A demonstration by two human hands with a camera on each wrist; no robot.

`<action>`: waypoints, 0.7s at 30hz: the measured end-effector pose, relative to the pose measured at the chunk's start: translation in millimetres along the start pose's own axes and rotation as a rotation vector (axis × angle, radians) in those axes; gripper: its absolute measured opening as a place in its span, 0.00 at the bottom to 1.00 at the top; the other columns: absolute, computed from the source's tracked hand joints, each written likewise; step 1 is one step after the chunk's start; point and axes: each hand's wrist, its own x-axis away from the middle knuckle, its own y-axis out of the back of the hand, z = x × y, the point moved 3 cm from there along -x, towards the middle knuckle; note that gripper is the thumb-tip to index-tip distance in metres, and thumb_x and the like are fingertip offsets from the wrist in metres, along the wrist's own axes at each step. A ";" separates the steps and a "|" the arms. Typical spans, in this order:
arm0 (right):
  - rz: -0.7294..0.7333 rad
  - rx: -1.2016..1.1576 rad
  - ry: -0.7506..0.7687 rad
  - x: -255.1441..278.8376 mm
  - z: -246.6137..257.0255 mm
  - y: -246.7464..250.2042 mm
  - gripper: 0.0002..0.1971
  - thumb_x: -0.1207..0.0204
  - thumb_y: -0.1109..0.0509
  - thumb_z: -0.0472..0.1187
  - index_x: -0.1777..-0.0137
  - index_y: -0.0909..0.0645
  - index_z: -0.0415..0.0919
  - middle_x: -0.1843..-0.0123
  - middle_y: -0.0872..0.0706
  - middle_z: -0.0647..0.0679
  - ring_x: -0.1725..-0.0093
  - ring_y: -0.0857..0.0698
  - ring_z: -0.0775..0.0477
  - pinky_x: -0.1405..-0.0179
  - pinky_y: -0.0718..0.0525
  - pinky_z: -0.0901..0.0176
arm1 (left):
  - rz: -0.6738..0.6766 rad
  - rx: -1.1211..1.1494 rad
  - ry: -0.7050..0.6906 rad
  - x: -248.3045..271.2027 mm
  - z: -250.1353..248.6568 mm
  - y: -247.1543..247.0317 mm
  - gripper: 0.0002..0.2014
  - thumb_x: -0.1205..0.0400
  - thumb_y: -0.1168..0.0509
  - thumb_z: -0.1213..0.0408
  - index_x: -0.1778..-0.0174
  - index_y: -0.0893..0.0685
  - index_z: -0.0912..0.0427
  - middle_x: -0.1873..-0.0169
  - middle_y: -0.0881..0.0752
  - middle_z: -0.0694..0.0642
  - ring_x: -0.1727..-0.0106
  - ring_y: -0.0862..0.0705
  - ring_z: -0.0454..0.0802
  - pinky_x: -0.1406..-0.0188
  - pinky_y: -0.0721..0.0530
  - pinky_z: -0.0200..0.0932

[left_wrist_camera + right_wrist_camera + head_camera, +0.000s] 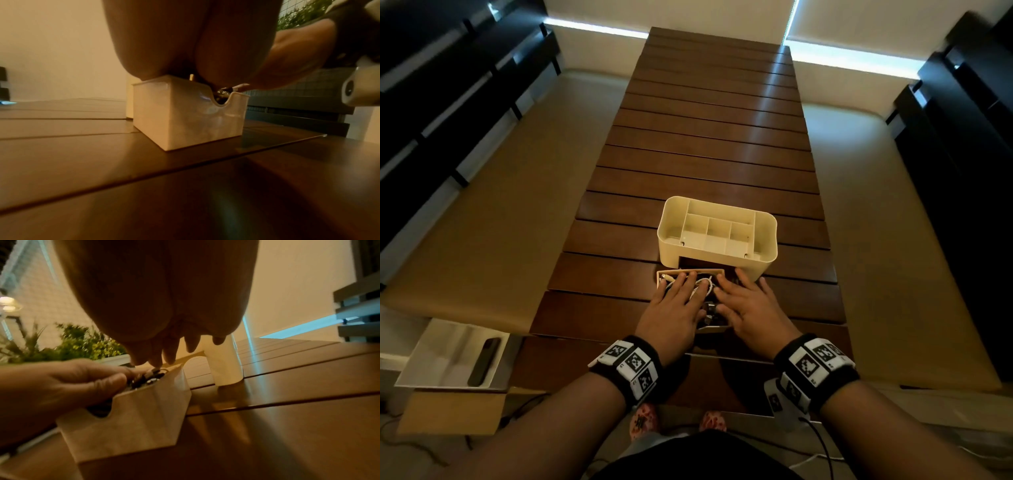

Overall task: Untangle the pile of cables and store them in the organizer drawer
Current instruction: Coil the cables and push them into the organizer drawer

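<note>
While the tangled white and dark cables (702,286) are pressed by both flat, ungripping hands (left hand (671,308), right hand (751,310)) into the pulled-out cream plastic drawer (185,116), loops should be kept below its rim.

Both forearms extended forward, wristbands on. Left hand (674,310) palm down, fingers straight and spread. Right hand (751,313) likewise flat, fingers splayed, thumbs turned toward each other.
</note>
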 end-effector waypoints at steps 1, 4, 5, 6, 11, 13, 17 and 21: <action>-0.039 -0.051 -0.004 -1.5 0.3 4.0 0.23 0.11 0.43 0.51 0.17 0.33 0.55 0.13 0.39 0.60 0.11 0.55 0.50 0.14 0.60 0.41 | 0.003 -0.016 -0.003 -0.5 -0.4 0.0 0.35 0.17 0.75 0.45 0.11 0.56 0.49 0.11 0.56 0.54 0.11 0.59 0.52 0.17 0.65 0.55; -0.059 -0.033 0.041 -6.8 4.7 4.8 0.25 0.11 0.41 0.49 0.15 0.36 0.53 0.13 0.38 0.58 0.11 0.54 0.47 0.14 0.57 0.41 | 0.004 -0.032 -0.002 -2.3 1.8 -3.9 0.41 0.23 0.79 0.44 0.11 0.56 0.49 0.11 0.54 0.54 0.11 0.57 0.51 0.18 0.67 0.55; -0.033 -0.001 0.050 -8.2 7.0 1.6 0.26 0.11 0.42 0.50 0.14 0.38 0.53 0.12 0.40 0.58 0.11 0.55 0.47 0.15 0.57 0.41 | 0.004 -0.031 -0.005 -2.2 1.6 -4.3 0.41 0.22 0.79 0.43 0.11 0.55 0.50 0.11 0.54 0.54 0.11 0.57 0.52 0.18 0.67 0.55; -0.001 0.025 0.045 -8.7 8.8 -2.4 0.27 0.11 0.43 0.51 0.13 0.42 0.54 0.12 0.43 0.59 0.11 0.57 0.47 0.15 0.57 0.41 | 0.007 -0.035 -0.006 -2.0 1.1 -4.5 0.40 0.22 0.78 0.43 0.11 0.55 0.51 0.11 0.53 0.55 0.11 0.57 0.52 0.18 0.68 0.55; 0.048 0.120 -0.024 -8.3 7.3 -20.1 0.28 0.10 0.52 0.56 0.12 0.52 0.57 0.11 0.51 0.62 0.11 0.59 0.48 0.16 0.60 0.37 | 0.010 -0.059 0.005 -2.4 0.7 -7.3 0.38 0.19 0.76 0.44 0.11 0.54 0.53 0.11 0.52 0.57 0.11 0.56 0.53 0.17 0.67 0.57; 0.036 0.160 -0.033 -9.0 5.1 -21.5 0.28 0.10 0.53 0.57 0.12 0.51 0.59 0.11 0.49 0.63 0.11 0.58 0.47 0.17 0.63 0.32 | -0.005 -0.077 0.006 -2.5 -0.6 -7.7 0.36 0.16 0.73 0.45 0.11 0.53 0.54 0.11 0.50 0.57 0.11 0.55 0.53 0.18 0.68 0.56; 0.027 0.205 -0.042 -11.1 7.7 -19.8 0.26 0.11 0.52 0.57 0.13 0.46 0.59 0.12 0.45 0.64 0.11 0.53 0.45 0.18 0.63 0.27 | -0.024 -0.037 0.029 1.2 -1.0 0.7 0.32 0.10 0.62 0.46 0.11 0.58 0.54 0.11 0.54 0.53 0.11 0.58 0.50 0.18 0.70 0.55; 0.025 0.212 -0.053 -9.1 7.5 -21.1 0.27 0.12 0.58 0.60 0.13 0.45 0.60 0.12 0.45 0.63 0.11 0.51 0.45 0.17 0.60 0.30 | -0.195 -0.049 -0.003 8.9 -5.3 15.2 0.33 0.13 0.44 0.49 0.13 0.42 0.57 0.13 0.41 0.59 0.13 0.42 0.57 0.18 0.53 0.57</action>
